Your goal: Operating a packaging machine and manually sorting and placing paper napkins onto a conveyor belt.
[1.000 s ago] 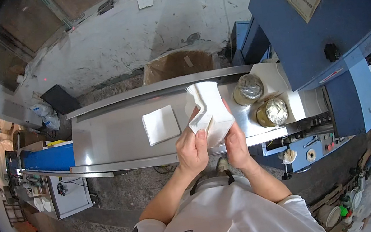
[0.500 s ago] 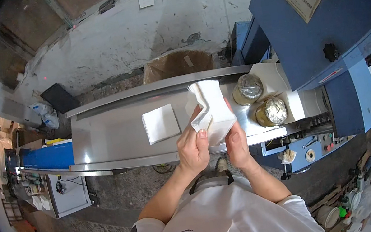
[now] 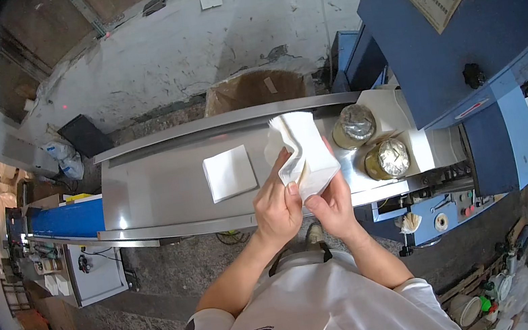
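Both thumbs lay at the near end of a thick stack of folded white paper napkins (image 3: 314, 151), which was held up over the table and close to the body. The left hand (image 3: 276, 209) gripped its left side, where the folded edges bulged in a wavy line; the right hand (image 3: 334, 205) closed round its right side and near lower corner. Holding from two sides presumably kept the loose folds from slipping apart, since nothing visible bound them. Some fingertips were hidden behind the paper, so their exact pressure could not be told.

Left of the hands, a flatter white napkin stack (image 3: 230, 173) lay on the steel table (image 3: 151, 188), slightly askew and within easy reach. To the right, two round film-covered jars (image 3: 354, 127) (image 3: 387, 160) stood just beside white paper (image 3: 384, 107) at the table's end, perhaps as weights or stops against it. That paper reached toward the blue machine (image 3: 461, 67). Beyond the far rim stood an open cardboard box (image 3: 221, 97), probably handy for scraps.
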`<state>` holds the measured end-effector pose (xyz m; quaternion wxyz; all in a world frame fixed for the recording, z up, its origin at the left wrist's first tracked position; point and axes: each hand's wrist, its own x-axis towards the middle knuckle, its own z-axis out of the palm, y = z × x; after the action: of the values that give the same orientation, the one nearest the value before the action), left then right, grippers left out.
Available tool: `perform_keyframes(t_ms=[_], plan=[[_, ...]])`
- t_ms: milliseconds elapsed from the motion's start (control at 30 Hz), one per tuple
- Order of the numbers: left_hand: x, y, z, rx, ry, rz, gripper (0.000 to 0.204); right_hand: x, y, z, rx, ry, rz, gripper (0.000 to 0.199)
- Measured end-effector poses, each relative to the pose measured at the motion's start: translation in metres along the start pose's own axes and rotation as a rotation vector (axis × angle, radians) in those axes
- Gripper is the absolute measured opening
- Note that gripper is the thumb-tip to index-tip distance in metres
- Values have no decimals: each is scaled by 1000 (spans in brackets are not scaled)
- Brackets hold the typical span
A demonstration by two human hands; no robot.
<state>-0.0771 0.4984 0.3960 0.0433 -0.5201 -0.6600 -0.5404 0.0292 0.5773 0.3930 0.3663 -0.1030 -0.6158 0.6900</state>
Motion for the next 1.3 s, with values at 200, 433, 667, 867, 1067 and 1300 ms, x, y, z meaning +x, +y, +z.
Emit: perform_keyframes(t_ms=[200, 433, 667, 867, 1067, 1300], plan=[[3, 0, -3, -43, -13, -12, 34, 1, 2, 0, 15, 31, -26, 93], [4, -1, -5, -80, -32, -30, 35, 2, 0, 1, -6, 43, 9, 92], [7, -5, -5, -118, -23, -24, 35, 5, -1, 2, 1, 28, -8, 95], [9, -6, -3, -103, -5, -7, 34, 7, 1, 2, 35, 47, -30, 93], [5, -8, 2, 36, 19, 56, 33, 14, -10, 13, -11, 129, -13, 87], [6, 0, 1, -7, 23, -25, 33, 14, -2, 13, -97, 302, 0, 72]])
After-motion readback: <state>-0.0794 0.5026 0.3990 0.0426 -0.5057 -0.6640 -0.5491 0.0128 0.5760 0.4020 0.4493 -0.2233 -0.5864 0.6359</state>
